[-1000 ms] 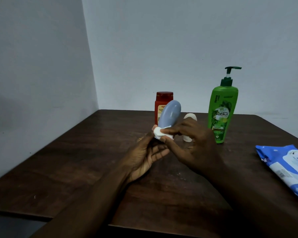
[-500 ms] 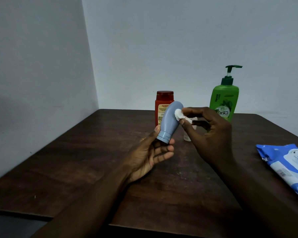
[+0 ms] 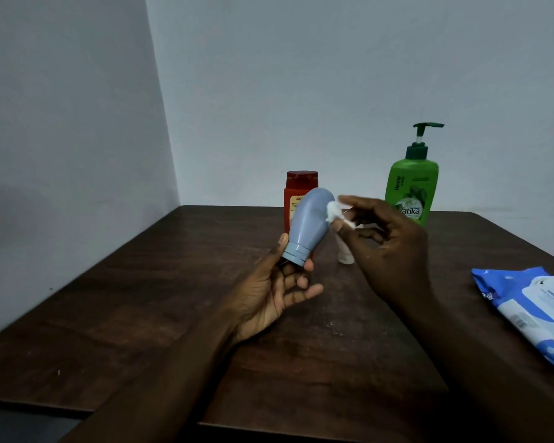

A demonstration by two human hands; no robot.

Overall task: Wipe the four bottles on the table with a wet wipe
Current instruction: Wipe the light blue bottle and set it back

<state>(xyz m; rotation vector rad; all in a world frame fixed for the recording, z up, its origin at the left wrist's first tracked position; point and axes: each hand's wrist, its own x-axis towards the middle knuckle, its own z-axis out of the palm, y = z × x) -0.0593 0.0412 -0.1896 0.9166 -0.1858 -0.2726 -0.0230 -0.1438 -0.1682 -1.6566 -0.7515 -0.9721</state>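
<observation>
Holding a grey-blue bottle (image 3: 311, 222) clear of the table (image 3: 141, 298), the left hand (image 3: 269, 295) grips it at the cap (image 3: 296, 253). The thumb lies on one side of the cap and a fingertip on the other, while the remaining fingers are spread loosely below. The bottle is upside down and tilted, with its cap low towards the person and its rounded base up and to the right.

The right hand (image 3: 387, 247) pinches a small bunched white wipe (image 3: 333, 213) between thumb and fingertips and presses it against the upper right side of that bottle.

A red bottle (image 3: 296, 187) stands upright on the table straight behind, half hidden by the held one. A small white bottle (image 3: 345, 255) is on the table behind the right hand, with only its lower end showing. A green pump bottle (image 3: 411, 187) stands upright farther right, near the back edge. A blue pack of wipes (image 3: 531, 302) lies flat at the right edge of the table, well apart from the bottles.
</observation>
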